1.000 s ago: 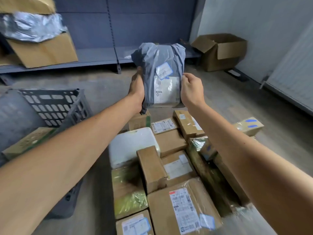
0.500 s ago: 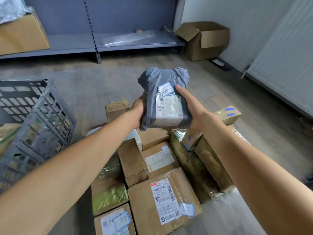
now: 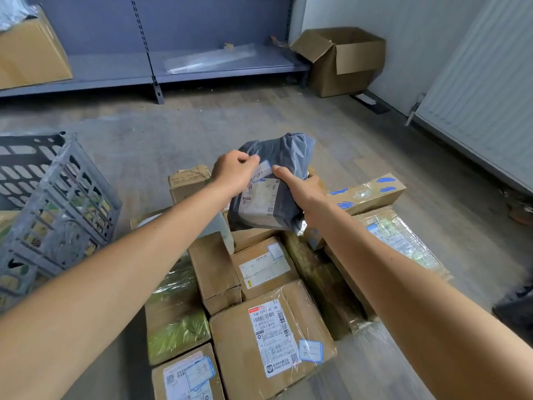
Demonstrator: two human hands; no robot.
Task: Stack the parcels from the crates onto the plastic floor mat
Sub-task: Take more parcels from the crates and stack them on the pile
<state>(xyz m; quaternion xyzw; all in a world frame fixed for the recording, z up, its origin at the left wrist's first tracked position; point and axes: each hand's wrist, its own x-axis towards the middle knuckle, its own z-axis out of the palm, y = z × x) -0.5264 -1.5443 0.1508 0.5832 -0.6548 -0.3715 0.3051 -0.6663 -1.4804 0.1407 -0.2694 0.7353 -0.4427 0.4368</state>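
Grey floor [image 3: 173,131], shelving [image 3: 202,67] across upper frame. Grey bag parcel [image 3: 274,197] at frame centre, low over the pile of boxed parcels [image 3: 265,267]. Left hand [image 3: 233,171] pinches its top edge and right hand [image 3: 302,192] cups its right side, likely two-handed because the bag is soft. Crate [image 3: 57,203] at left.

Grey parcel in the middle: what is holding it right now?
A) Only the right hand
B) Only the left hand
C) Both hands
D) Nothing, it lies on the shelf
C: the left hand grips the grey parcel at its upper left corner, and the right hand holds its right side, thumb on top.
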